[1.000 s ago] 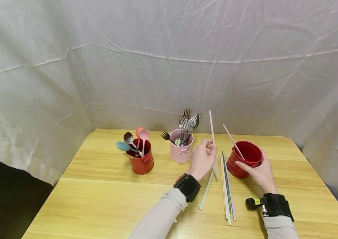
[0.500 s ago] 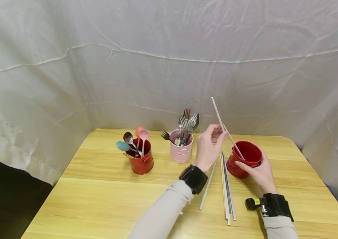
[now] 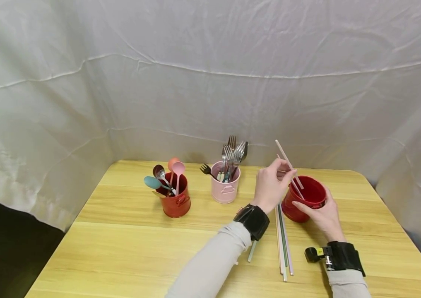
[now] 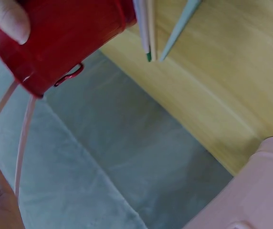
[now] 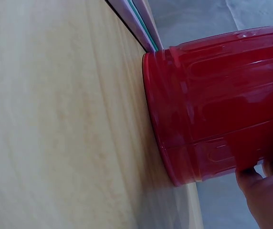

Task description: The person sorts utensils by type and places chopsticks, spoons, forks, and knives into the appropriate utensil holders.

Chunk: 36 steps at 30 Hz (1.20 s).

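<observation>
Two bare hands are at work, apart from each other: the left hand (image 3: 271, 187) pinches one pale pink chopstick (image 3: 282, 150), its lower end at the mouth of a red bucket (image 3: 294, 210), while the right hand (image 3: 323, 216) grips that bucket's side and rim, thumb at the front. A second pale pink chopstick (image 3: 297, 191) leans inside the same bucket, which stands on the wooden table (image 3: 132, 248). Beside its base lies one bundle of chopsticks (image 3: 282, 244), at least four, in peach, whitish, dark green and lilac; one pale green chopstick (image 3: 252, 251) lies separately, partly hidden under the left wrist. Three buckets show in all, two red and one pink. The other red bucket (image 3: 176, 207) holds at least five spoons: teal, maroon, silver, orange and pink. The pink bucket (image 3: 224, 193) holds one black fork (image 3: 206, 169) leaning out leftward, plus several metal forks (image 3: 229, 154) overlapping too closely to count.
</observation>
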{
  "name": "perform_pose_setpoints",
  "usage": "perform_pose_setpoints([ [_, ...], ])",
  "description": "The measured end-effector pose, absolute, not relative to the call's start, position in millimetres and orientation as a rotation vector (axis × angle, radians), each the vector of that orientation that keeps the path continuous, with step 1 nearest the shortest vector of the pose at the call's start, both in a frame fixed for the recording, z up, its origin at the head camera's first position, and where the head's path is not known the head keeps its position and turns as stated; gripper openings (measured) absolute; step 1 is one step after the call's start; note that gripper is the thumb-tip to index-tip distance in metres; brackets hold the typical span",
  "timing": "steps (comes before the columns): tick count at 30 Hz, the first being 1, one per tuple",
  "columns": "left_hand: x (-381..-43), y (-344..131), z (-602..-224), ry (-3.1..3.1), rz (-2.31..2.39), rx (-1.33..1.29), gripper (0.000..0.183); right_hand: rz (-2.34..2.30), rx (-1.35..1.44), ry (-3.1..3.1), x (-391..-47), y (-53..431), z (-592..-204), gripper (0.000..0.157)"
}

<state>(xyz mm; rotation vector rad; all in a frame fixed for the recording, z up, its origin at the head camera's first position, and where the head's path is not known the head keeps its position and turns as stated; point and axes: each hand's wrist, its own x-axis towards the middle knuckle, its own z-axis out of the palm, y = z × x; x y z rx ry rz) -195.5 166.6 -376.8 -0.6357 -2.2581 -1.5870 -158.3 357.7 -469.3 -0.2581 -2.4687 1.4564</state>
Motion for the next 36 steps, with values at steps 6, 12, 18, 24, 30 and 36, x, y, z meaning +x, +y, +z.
perform_pose_setpoints([
  [6, -195.9, 171.5, -386.9, -2.418, -1.343, -0.657, 0.016, 1.446, -0.226, -2.446, -158.5, 356.9, -471.8, 0.092],
  [12, -196.7, 170.4, -395.3, -2.544, -1.090, -0.656, 0.018, 1.459, -0.208, -2.432, -158.0, 355.3, -470.8, 0.091],
  [18, -198.2, 164.3, -408.0, -2.606, -1.032, -0.654, 0.016, 1.467, -0.215, -2.429, -158.2, 355.1, -470.8, 0.091],
  [24, -197.3, 154.9, -419.0, -2.702, -1.021, -0.638, 0.013, 1.478, -0.231, -2.438, -158.4, 356.8, -470.7, 0.091],
  [30, -194.7, 142.9, -430.5, -2.817, -0.984, -0.623, 0.013, 1.480, -0.239, -2.444, -158.6, 357.9, -471.5, 0.091],
  [36, -191.9, 132.9, -436.3, -2.926, -0.958, -0.576, 0.018, 1.480, -0.238, -2.448, -158.4, 358.6, -471.8, 0.092],
])
